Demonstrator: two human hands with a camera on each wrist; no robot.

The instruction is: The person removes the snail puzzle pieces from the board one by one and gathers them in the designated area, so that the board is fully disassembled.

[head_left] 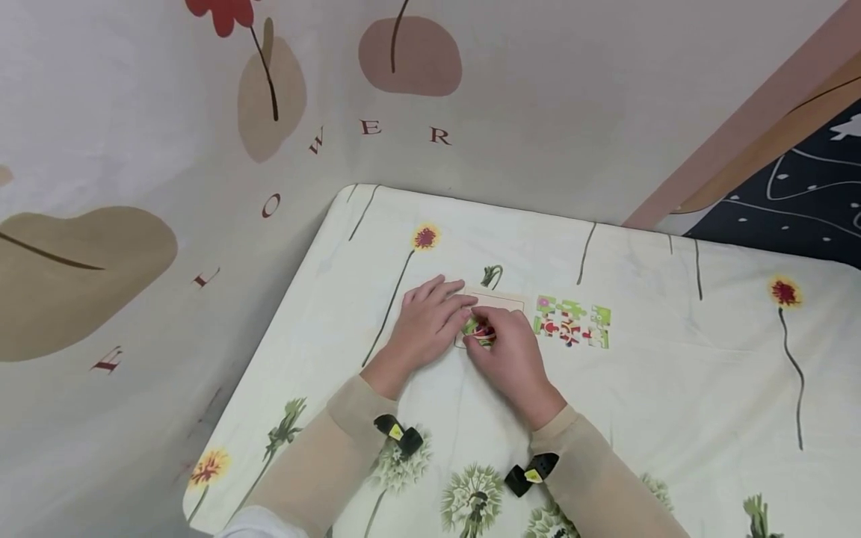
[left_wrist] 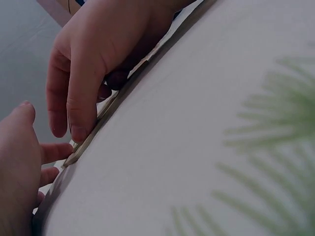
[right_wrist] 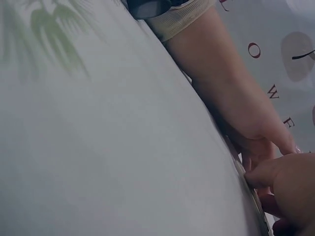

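Observation:
A shallow puzzle board (head_left: pixel 506 300) with a pale rim lies flat on the cloth, mostly covered by the hands. Between the fingers, brightly coloured jigsaw pieces (head_left: pixel 481 331) show inside it. My left hand (head_left: pixel 429 321) rests over the board's left side, fingers fairly straight, fingertips at the rim. From the right, my right hand (head_left: pixel 510 359) curls its thumb and index finger around a puzzle piece low over the board. The left wrist view shows the right hand (left_wrist: pixel 106 64) with fingertips down at the board's edge (left_wrist: pixel 91 137).
Several more jigsaw pieces (head_left: pixel 572 321), green with red and white figures, lie in a loose block right of the board. A flower-printed cloth (head_left: pixel 686 388) covers the table surface. Behind it and at left hangs a printed curtain (head_left: pixel 538 134).

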